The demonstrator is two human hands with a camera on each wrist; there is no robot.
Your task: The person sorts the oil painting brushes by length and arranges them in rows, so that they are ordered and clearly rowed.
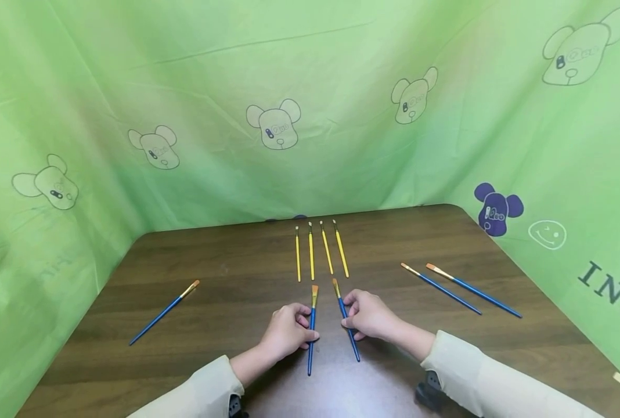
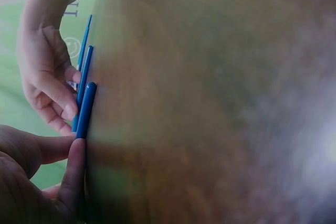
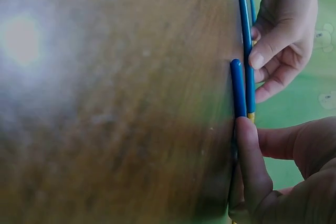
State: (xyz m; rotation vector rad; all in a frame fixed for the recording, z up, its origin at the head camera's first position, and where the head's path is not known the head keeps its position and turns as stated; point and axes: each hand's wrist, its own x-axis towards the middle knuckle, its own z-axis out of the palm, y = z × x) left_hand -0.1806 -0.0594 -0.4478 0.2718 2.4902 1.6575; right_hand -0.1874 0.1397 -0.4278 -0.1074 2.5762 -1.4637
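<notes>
Near the table's front middle, my left hand pinches the handle of a blue paintbrush between thumb and fingers. Its flat orange bristles point away from me. Just to the right, my right hand pinches a second blue paintbrush, which tilts slightly, bristles toward the far left. In the left wrist view, the blue handle extends past the left thumb and fingers. The right wrist view shows the other handle at the right fingertips. Both brushes lie on or close to the tabletop; exact contact cannot be told.
Beyond the hands, several yellow paintbrushes lie in a row on the wooden table. One blue paintbrush lies at left; two more, a thinner one and a thicker one, lie at right. Green cloth surrounds the table.
</notes>
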